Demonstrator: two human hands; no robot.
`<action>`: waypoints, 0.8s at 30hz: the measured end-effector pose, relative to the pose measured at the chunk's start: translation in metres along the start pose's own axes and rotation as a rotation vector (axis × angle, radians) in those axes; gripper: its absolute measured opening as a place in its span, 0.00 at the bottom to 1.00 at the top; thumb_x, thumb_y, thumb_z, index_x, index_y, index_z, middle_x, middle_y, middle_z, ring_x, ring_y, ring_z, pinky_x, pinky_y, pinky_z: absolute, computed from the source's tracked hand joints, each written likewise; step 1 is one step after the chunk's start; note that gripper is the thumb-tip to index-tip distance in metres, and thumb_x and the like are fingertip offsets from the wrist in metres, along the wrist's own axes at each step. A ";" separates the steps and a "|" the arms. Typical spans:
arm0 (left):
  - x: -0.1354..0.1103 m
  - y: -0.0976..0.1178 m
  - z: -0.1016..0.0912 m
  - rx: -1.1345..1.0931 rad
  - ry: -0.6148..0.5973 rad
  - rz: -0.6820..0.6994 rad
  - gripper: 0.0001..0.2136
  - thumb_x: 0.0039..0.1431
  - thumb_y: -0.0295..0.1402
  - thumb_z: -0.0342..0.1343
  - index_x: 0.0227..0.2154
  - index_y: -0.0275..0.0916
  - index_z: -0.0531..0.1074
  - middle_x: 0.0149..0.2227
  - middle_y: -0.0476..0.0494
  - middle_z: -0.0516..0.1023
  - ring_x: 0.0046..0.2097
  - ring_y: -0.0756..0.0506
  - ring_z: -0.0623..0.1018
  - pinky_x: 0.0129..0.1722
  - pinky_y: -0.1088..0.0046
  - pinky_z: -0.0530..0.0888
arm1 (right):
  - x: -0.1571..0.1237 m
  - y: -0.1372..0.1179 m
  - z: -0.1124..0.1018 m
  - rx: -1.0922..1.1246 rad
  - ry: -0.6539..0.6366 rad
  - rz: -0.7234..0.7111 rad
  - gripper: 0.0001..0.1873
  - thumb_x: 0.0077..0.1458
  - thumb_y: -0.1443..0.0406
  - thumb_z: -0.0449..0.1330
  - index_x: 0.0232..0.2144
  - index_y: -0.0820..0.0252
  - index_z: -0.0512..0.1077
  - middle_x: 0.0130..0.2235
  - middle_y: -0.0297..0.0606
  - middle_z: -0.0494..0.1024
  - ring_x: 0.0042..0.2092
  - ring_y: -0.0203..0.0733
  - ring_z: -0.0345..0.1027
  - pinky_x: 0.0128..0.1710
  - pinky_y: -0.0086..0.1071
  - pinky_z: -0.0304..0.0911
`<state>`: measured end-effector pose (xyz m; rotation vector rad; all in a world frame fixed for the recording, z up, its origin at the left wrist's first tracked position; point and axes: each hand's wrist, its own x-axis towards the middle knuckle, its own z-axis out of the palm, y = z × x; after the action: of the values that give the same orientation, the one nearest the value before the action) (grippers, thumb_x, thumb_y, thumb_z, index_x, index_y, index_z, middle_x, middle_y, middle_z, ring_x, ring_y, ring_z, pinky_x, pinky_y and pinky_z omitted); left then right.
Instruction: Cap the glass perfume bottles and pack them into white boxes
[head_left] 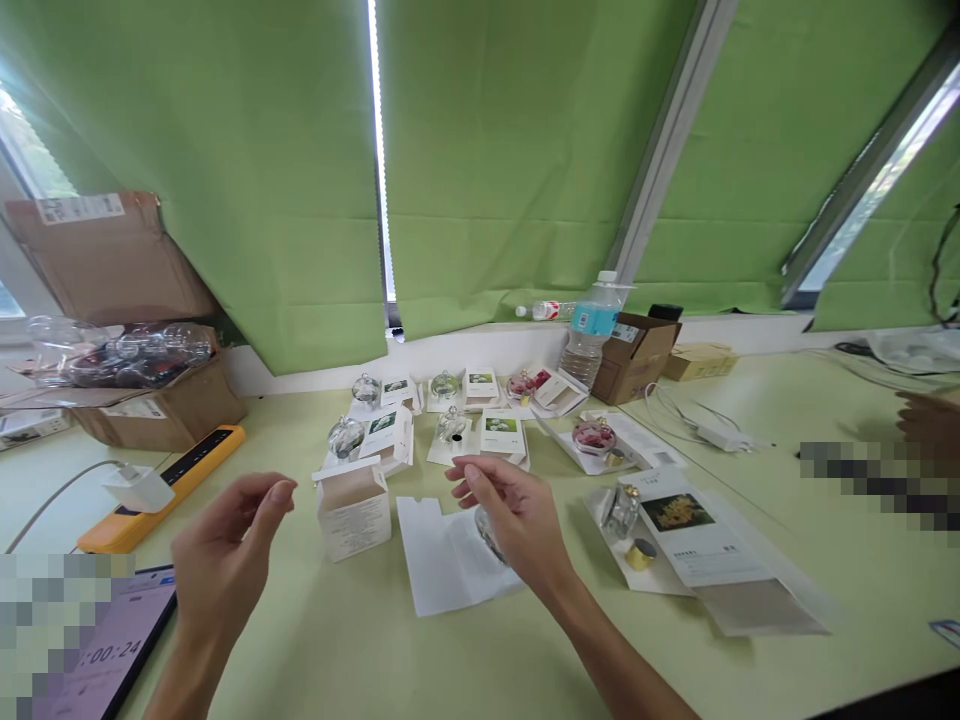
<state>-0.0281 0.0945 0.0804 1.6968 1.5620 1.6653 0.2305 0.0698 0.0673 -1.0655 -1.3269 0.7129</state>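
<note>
A clear glass vessel (489, 534) sits mostly hidden beneath the right hand (517, 515), only its curved, shiny side showing below the palm; whether the fingers grip it cannot be told. It lies over a folded white paper leaflet (442, 572) on the pale green tabletop. The left hand (229, 548) is raised and empty, its fingers loosely curled just beside an upright white carton (354, 518), which has printed text on its side and an open top flap.
</note>
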 end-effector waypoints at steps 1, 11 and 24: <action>-0.004 0.001 0.002 0.014 0.013 0.058 0.12 0.54 0.43 0.56 0.25 0.40 0.71 0.24 0.50 0.72 0.25 0.50 0.68 0.24 0.77 0.65 | 0.001 -0.002 -0.002 0.007 0.028 -0.009 0.14 0.60 0.57 0.56 0.40 0.59 0.76 0.37 0.41 0.79 0.34 0.40 0.73 0.33 0.34 0.72; -0.034 -0.003 0.039 0.215 -0.553 0.429 0.18 0.61 0.38 0.50 0.16 0.40 0.63 0.16 0.54 0.58 0.19 0.52 0.58 0.21 0.76 0.55 | 0.009 -0.009 -0.023 -0.182 0.176 -0.030 0.16 0.59 0.55 0.55 0.39 0.59 0.77 0.37 0.41 0.79 0.32 0.39 0.70 0.29 0.30 0.68; -0.046 0.011 0.057 0.134 -0.955 -0.378 0.21 0.55 0.54 0.46 0.22 0.39 0.65 0.21 0.51 0.72 0.11 0.56 0.59 0.13 0.79 0.55 | 0.017 -0.007 -0.037 -0.349 0.134 0.036 0.20 0.59 0.54 0.52 0.38 0.61 0.77 0.35 0.41 0.78 0.28 0.39 0.67 0.25 0.29 0.65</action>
<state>0.0374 0.0792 0.0486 1.7066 1.3590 0.4277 0.2682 0.0746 0.0830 -1.3930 -1.3475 0.4346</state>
